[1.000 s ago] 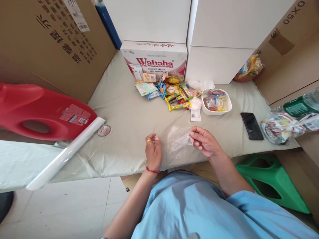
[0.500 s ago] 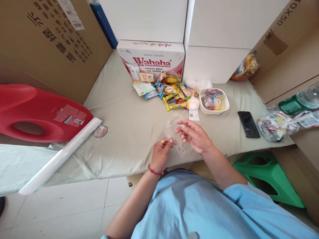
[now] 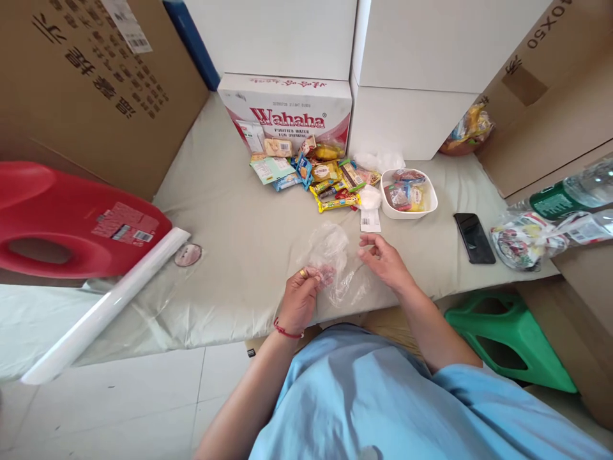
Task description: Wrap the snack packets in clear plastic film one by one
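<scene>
My left hand [image 3: 301, 299], with a ring and a red cord bracelet, pinches a crumpled piece of thin clear plastic film [image 3: 330, 249]. Something reddish shows at the film beside the fingertips; I cannot tell if it is print or a thing inside. The film spreads out low over the table's front part. To the right of it, my right hand [image 3: 384, 260] is held with fingers apart and slightly bent, holding nothing I can see. Beyond the hands lies a pile of packaged snacks [image 3: 325, 171]. A white tub [image 3: 409, 214] with several wrapped packets stands to its right.
A white roll [image 3: 105, 306] leans beside a red jug [image 3: 81, 223] at left, near a round label [image 3: 188, 255]. White boxes [image 3: 297, 38] and a Wahaha carton [image 3: 287, 96] stand behind. A phone [image 3: 474, 237] and plastic bottles [image 3: 569, 198] lie right; a green stool [image 3: 512, 338] stands below.
My right hand has moved away from the film to the right, and the gap between my hands has grown. The film now appears more spread out beside my left hand.
</scene>
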### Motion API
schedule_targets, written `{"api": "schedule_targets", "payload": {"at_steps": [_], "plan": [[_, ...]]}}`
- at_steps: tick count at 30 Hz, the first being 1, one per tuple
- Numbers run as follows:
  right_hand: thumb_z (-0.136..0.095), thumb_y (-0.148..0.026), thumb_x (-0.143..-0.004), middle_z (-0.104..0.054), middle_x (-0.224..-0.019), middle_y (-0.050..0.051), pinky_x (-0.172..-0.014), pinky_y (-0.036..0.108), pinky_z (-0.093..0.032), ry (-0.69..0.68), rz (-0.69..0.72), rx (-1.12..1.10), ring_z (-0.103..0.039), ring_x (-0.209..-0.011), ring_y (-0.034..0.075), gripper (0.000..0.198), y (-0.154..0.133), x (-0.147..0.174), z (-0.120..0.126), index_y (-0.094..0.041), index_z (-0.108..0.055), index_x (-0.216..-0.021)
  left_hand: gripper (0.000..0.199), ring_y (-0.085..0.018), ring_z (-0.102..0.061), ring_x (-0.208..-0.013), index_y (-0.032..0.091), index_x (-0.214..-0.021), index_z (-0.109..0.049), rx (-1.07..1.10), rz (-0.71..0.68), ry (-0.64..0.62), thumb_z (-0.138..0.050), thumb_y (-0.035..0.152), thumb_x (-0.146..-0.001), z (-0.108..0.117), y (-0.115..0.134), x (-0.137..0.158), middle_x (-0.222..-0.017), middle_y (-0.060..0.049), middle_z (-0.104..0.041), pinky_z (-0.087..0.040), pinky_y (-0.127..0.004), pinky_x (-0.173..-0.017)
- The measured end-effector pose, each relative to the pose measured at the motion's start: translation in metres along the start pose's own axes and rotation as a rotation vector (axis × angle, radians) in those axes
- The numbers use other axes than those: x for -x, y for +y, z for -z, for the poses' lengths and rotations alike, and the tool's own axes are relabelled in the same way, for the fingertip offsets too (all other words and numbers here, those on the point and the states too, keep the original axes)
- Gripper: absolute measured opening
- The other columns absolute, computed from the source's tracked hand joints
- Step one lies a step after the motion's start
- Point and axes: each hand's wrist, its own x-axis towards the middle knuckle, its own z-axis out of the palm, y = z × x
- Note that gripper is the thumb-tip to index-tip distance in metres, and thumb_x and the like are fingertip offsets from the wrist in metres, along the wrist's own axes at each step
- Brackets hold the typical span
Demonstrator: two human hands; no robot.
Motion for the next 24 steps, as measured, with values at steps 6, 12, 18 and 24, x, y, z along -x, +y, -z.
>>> {"api": "schedule_targets", "payload": {"at_steps": [6,12,18,24], "plan": [[-0.073,-0.052,-0.080,-0.061,-0.069,-0.002,-0.061,0.026,-0.042,-0.060,0.031,-0.137,-0.051,-0.064,0.013,0.032,-0.011,-0.012,-0.026,-0.021,-0.068,-0.081,0.032,-0.014,-0.066,-0.077,0.019,-0.071,-0.058,0.081,0.006,0.183,-0.087,0.032,-0.064,0.005,0.005,-0.005,-0.076,0.002,-0.066,-0.055,-0.027,-0.071],[-0.076,-0.056,-0.077,-0.057,-0.068,-0.004,-0.049,0.025,-0.031,0.061,-0.114,-0.328,-0.038,-0.052,0.010,0.037,0.004,0.012,-0.017,-0.021,-0.064,-0.081,0.038,-0.013,-0.067,-0.077,0.020,-0.079,-0.056,0.082,-0.038,0.306,-0.087,0.032,-0.061,0.025,0.013,-0.015,-0.078,0.003,-0.068,-0.058,-0.031,-0.079],[-0.074,-0.053,-0.085,-0.055,-0.068,-0.003,-0.055,0.025,-0.035,0.078,-0.053,-0.195,-0.042,-0.058,0.011,0.033,0.018,0.047,0.007,-0.021,-0.067,-0.083,0.031,-0.016,-0.065,-0.084,0.021,-0.085,-0.062,-0.124,-0.113,0.241,-0.082,0.026,-0.062,0.023,0.004,-0.017,-0.087,-0.001,-0.069,-0.053,-0.029,-0.078],[-0.064,-0.045,-0.097,-0.062,-0.079,0.000,-0.066,0.027,-0.042,-0.009,0.158,-0.060,-0.053,-0.069,0.014,0.024,0.008,0.047,0.025,-0.023,-0.075,-0.100,0.030,-0.025,-0.061,-0.122,0.024,-0.099,-0.067,-0.199,-0.304,0.007,-0.069,0.023,-0.070,0.017,0.011,-0.004,-0.126,-0.007,-0.068,-0.050,-0.036,-0.097]]}}
